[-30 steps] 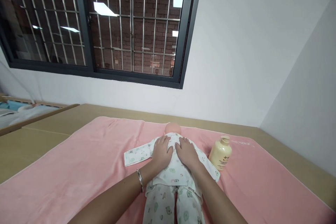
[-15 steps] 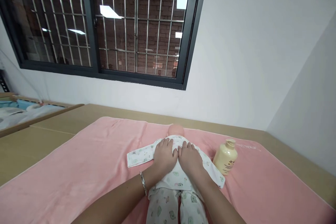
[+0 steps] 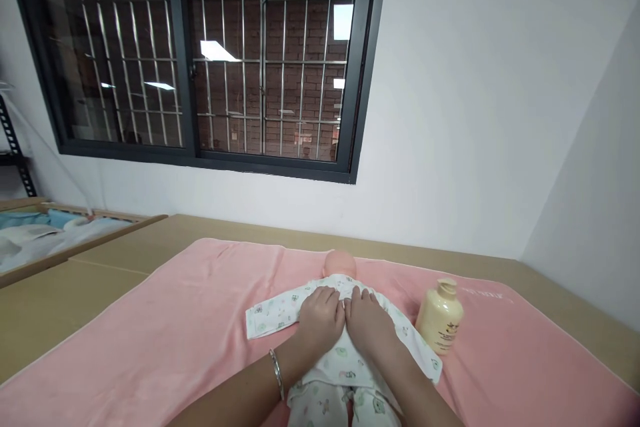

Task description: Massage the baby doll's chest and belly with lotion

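- Nearest to you, your two forearms come up from the bottom edge, and a metal bangle sits on your left wrist.
- Your left hand lies palm down on the doll, over the left side of its chest; the fingers are spread flat and released, gripping nothing.
- Your right hand lies just beside it, palm down on the right side of the chest, its fingers also flat and released; the two hands touch along their inner edges.
- The doll lies on its back under both palms, dressed in a white printed suit, its legs pointing toward you and its head away from you.
- Your fingertips end just short of the doll's collar; the bare head shows beyond them, untouched.
- One empty-looking sleeve stretches out flat to the left of your left hand, clear of the fingers.
- A cream pump bottle stands upright to the right of the doll, near its other sleeve and apart from your right hand.
- All of this rests on a pink towel spread over the tan surface.
- Farther left, a wooden-edged cot holds pale bedding.
- Beyond, a barred window is set in the white wall.
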### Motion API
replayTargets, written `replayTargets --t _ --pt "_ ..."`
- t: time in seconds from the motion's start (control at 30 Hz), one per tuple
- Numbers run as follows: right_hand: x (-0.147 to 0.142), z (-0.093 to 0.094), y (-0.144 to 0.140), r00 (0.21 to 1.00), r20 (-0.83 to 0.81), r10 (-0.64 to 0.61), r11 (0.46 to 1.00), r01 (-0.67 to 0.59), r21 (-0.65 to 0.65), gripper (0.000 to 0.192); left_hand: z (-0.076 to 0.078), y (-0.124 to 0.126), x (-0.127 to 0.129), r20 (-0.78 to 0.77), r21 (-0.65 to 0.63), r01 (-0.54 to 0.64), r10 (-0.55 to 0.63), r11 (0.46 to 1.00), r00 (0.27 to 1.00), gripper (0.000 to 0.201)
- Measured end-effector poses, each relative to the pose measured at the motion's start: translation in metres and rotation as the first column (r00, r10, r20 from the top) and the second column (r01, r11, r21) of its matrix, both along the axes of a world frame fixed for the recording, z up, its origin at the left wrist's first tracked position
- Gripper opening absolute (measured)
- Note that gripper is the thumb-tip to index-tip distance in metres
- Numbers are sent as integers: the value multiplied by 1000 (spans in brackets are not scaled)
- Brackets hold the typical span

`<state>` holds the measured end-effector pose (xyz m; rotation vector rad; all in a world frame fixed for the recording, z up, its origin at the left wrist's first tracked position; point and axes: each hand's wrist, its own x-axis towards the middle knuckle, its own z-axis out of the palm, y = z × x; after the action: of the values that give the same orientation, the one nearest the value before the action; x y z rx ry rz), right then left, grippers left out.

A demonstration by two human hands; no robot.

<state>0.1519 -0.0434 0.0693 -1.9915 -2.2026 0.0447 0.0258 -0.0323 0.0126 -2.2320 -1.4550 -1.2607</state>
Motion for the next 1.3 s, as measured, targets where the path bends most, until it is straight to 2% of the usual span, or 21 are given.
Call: replayTargets --t 0.13,0.23,0.37,0.5,0.6,0.7,0.8,1.0,1.13,1.23,1.3 --pt "4 3 5 998 -43 35 999 -36 -32 53 -4 6 0 51 -21 -56 57 998 997 31" --pt "11 -2 18 993 -94 77 997 -77 5 54 -5 11 0 62 -43 -73 76 996 995 40" --pt "13 -7 25 990 -101 99 994 -95 47 55 -5 9 0 57 37 -21 19 999 998 33" --pt "6 -1 12 982 -1 190 980 -189 64 49 -6 4 1 48 90 -7 2 996 999 28" --pt "4 5 4 974 13 225 973 -225 55 48 -8 5 0 60 19 -36 34 999 998 35" --pt "7 5 7 987 -82 137 991 -136 14 49 -9 11 -1 68 -125 -71 80 990 995 46" --pt "10 -3 15 989 -135 68 998 -68 6 56 -9 17 -2 74 -250 -50 70 967 995 51" --pt "6 -15 21 990 -128 57 997 -51 53 57 -7 19 -1 116 -293 -22 59 956 991 52" --pt "11 -3 16 991 -106 82 997 -81 14 58 -9 18 -2 176 -293 7 47 956 983 50" --pt "22 15 10 962 -147 231 969 -241 -57 58 -13 17 -4 276 -263 44 31 964 961 45" --pt "26 25 8 937 -182 298 952 -305 -15 57 -18 16 -4 347 -219 56 24 974 937 44"
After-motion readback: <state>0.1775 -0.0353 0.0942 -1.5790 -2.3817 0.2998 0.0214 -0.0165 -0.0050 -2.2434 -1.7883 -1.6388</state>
